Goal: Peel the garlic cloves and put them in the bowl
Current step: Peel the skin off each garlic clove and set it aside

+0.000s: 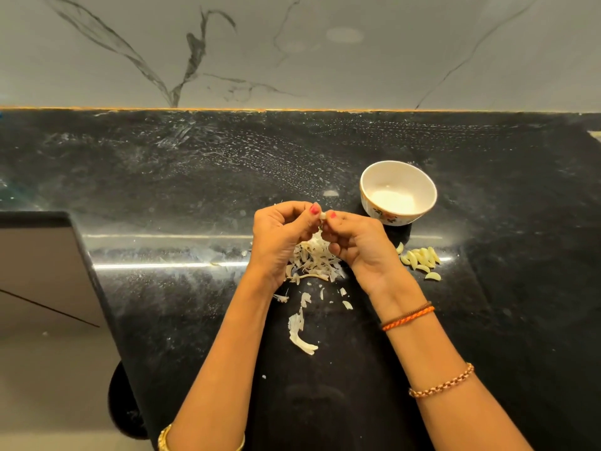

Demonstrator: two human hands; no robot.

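Both hands' grip pinching one small white clove [323,216] | left hand [281,237] | right hand [354,247]

Counter [195,177]: black polished stone, glossy, light streaks reflected, white flecks scattered. Wall [292,50], upper frame: grey veined marble look, smooth. Bowl [398,177]: glazed ceramic, glossy, floral print. Garlic skins [313,263]: papery, dry, matt. Peeled cloves [421,258]: smooth, slightly shiny.

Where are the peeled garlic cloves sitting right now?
In the head view, the pale peeled garlic cloves lie on the black stone counter, right of the right hand and nearer than the white floral bowl.
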